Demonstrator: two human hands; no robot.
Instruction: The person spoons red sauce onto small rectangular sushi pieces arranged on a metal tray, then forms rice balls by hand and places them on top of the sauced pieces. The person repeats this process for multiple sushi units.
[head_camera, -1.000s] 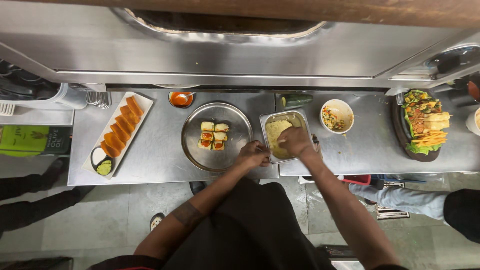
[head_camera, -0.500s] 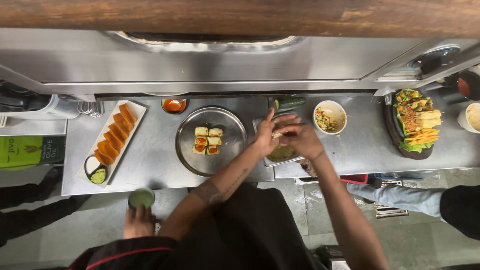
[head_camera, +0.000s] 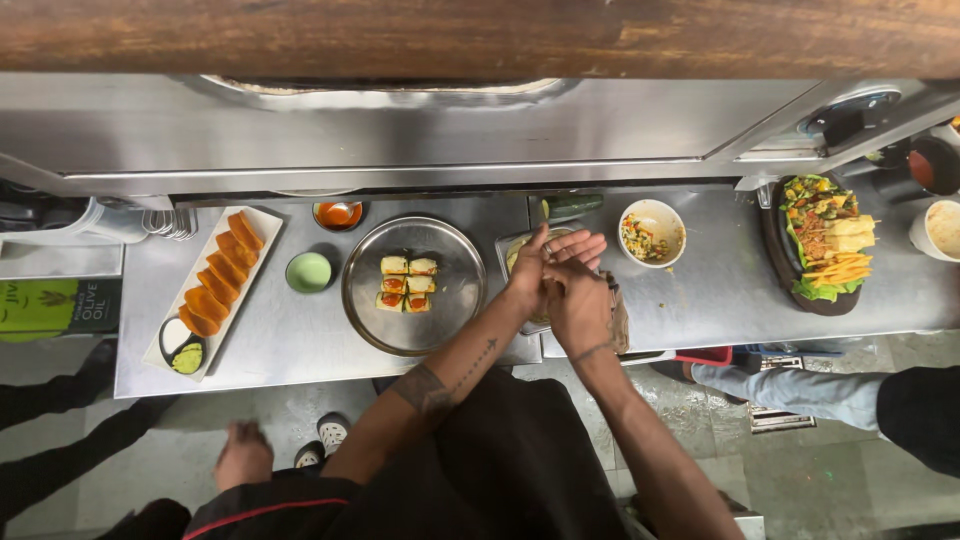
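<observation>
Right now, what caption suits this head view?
Both hands, left hand and right hand, meet over a steel container beside a round tray.

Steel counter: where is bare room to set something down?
The counter is bare between the white bowl and the dark platter, also below the green cup. Crowded around the round tray and both hands.

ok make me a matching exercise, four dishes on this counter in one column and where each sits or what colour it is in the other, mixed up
Things:
1. small green bowl
2. round steel plate
3. long white platter
4. dark oval plate

Descriptions:
A. far right, salad and yellow sticks
B. far left, orange slices in a row
C. middle, six small squares
D. between platter and steel plate

Pairs: 1-D, 2-C, 3-B, 4-A
</observation>
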